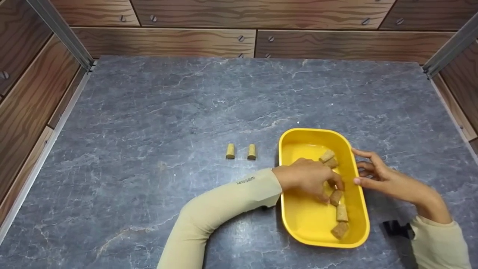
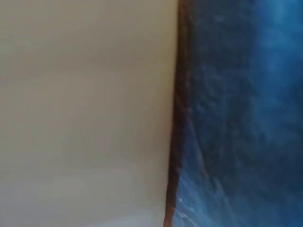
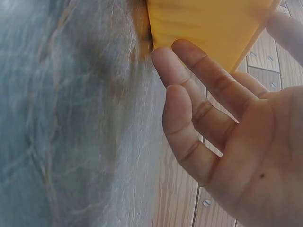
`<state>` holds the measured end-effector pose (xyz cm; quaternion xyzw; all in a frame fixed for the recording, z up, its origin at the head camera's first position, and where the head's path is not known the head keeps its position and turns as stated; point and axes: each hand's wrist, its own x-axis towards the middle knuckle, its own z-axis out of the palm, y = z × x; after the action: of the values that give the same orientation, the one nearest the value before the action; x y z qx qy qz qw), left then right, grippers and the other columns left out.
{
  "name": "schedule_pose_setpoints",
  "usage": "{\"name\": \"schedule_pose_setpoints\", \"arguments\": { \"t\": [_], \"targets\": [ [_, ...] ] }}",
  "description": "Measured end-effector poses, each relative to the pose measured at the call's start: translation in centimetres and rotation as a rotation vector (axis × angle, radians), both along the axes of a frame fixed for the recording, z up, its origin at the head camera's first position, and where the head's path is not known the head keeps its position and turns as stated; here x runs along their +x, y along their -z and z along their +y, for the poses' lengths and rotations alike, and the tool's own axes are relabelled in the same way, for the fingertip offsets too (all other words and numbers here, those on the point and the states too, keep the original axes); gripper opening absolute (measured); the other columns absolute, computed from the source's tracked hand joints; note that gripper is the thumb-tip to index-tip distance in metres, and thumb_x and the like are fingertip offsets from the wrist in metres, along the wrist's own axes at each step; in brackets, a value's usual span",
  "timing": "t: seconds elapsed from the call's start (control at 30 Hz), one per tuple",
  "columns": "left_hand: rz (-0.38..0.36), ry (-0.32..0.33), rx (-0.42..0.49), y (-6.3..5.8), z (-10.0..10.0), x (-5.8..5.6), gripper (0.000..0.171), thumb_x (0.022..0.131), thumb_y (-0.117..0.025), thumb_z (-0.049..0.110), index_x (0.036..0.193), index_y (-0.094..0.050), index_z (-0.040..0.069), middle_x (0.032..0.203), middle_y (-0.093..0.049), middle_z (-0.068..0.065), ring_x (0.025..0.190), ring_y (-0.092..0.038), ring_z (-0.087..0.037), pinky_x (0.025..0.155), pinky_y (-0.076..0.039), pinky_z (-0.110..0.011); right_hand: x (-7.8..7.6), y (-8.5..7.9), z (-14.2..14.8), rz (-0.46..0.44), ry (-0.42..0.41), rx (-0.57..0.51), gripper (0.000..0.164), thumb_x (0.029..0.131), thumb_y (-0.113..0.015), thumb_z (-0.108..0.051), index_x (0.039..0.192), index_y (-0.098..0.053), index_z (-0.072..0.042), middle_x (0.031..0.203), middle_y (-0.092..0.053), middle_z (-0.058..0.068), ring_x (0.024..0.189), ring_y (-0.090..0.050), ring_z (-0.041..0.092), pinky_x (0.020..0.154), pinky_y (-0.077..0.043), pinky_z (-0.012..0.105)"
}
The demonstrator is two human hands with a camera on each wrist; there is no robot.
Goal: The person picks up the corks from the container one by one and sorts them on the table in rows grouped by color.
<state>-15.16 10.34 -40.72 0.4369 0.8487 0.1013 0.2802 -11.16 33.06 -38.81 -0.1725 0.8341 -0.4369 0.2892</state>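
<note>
"Left sleeve point(image 1: 224, 205) nearest; how should the yellow tray point(image 1: 307, 220) be steadied?"

"By the right hand point(image 1: 388, 179), loosely open against its outside. With the left hand point(image 1: 313, 177), bent inside, its hold indeterminable, corks point(image 1: 341, 213) along the tray's right side should be pinched singly."

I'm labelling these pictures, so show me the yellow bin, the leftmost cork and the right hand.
Yellow bin point(image 1: 303, 221), head view: the bare floor inside it.
Leftmost cork point(image 1: 230, 150), head view: the middle of its pale side.
Right hand point(image 1: 392, 183), head view: between fingers and wrist.
</note>
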Motion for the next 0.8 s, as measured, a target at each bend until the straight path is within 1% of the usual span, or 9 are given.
{"name": "schedule_pose_setpoints", "arguments": {
  "t": [0.2,0.3,0.37,0.4,0.5,0.57,0.63,0.8],
  "targets": [
    [0.021,0.01,0.011,-0.1,0.0,0.1,0.043,0.082,-0.073,0.044,0.123,-0.058,0.048,0.135,-0.049,0.024,0.118,-0.051,-0.002,0.089,-0.041,-0.028,0.0,0.0,0.0,0.004,0.0,0.003,0.068,0.101,-0.05,-0.016,0.15,-0.004,-0.009,0.139,-0.04,0.036,0.108,-0.056,-0.007,0.086,-0.052,0.024],
    [0.017,0.014,0.018,-0.1,0.0,0.1,0.042,0.082,-0.073,0.044,0.122,-0.059,0.047,0.132,-0.052,0.025,0.118,-0.051,-0.002,0.089,-0.042,-0.028,0.0,0.0,0.0,0.001,-0.001,0.0,0.068,0.101,-0.05,-0.016,0.15,-0.004,-0.009,0.14,-0.039,0.037,0.108,-0.056,-0.007,0.086,-0.052,0.023],
    [0.016,0.016,0.017,-0.1,0.0,0.0,0.041,0.082,-0.073,0.044,0.121,-0.059,0.047,0.136,-0.049,0.024,0.123,-0.049,-0.003,0.091,-0.042,-0.028,0.0,0.0,0.0,0.004,-0.004,-0.005,0.068,0.101,-0.05,-0.015,0.15,-0.004,-0.009,0.14,-0.039,0.037,0.108,-0.056,-0.007,0.086,-0.051,0.022],
    [0.014,0.02,0.014,-0.1,0.1,0.0,0.041,0.082,-0.073,0.045,0.121,-0.059,0.047,0.141,-0.046,0.022,0.126,-0.048,-0.004,0.091,-0.041,-0.028,0.1,0.0,0.1,-0.002,-0.005,-0.008,0.068,0.101,-0.05,-0.015,0.15,-0.003,-0.009,0.14,-0.038,0.037,0.109,-0.055,-0.008,0.086,-0.051,0.021],
    [0.005,0.034,0.011,-0.2,0.2,0.0,0.04,0.082,-0.072,0.047,0.121,-0.059,0.045,0.143,-0.044,0.022,0.127,-0.048,-0.006,0.091,-0.041,-0.028,0.0,-0.1,0.2,-0.011,-0.006,-0.014,0.068,0.101,-0.05,-0.015,0.15,-0.003,-0.008,0.141,-0.037,0.038,0.11,-0.053,-0.01,0.086,-0.05,0.02],
    [-0.005,0.039,0.019,-0.3,0.2,-0.1,0.04,0.083,-0.072,0.047,0.121,-0.059,0.044,0.141,-0.047,0.024,0.124,-0.05,-0.006,0.09,-0.042,-0.028,0.0,-0.2,0.2,-0.006,-0.006,-0.011,0.068,0.101,-0.05,-0.014,0.149,-0.003,-0.007,0.14,-0.037,0.039,0.11,-0.052,-0.011,0.086,-0.05,0.02],
    [-0.018,0.038,0.034,-0.5,0.1,-0.2,0.04,0.083,-0.073,0.046,0.12,-0.06,0.043,0.132,-0.055,0.025,0.117,-0.054,-0.005,0.088,-0.043,-0.026,0.0,-0.2,0.2,-0.002,-0.006,-0.007,0.068,0.101,-0.05,-0.015,0.149,-0.003,-0.007,0.14,-0.037,0.038,0.11,-0.052,-0.011,0.086,-0.051,0.02],
    [-0.048,0.021,0.074,-1.2,-0.8,-0.4,0.039,0.083,-0.073,0.042,0.12,-0.061,0.042,0.124,-0.061,0.026,0.112,-0.057,0.0,0.084,-0.044,-0.021,-0.1,-0.2,0.0,-0.013,-0.011,0.002,0.069,0.101,-0.05,-0.017,0.15,-0.002,-0.008,0.141,-0.037,0.038,0.109,-0.053,-0.011,0.086,-0.051,0.021]
  ]
}}
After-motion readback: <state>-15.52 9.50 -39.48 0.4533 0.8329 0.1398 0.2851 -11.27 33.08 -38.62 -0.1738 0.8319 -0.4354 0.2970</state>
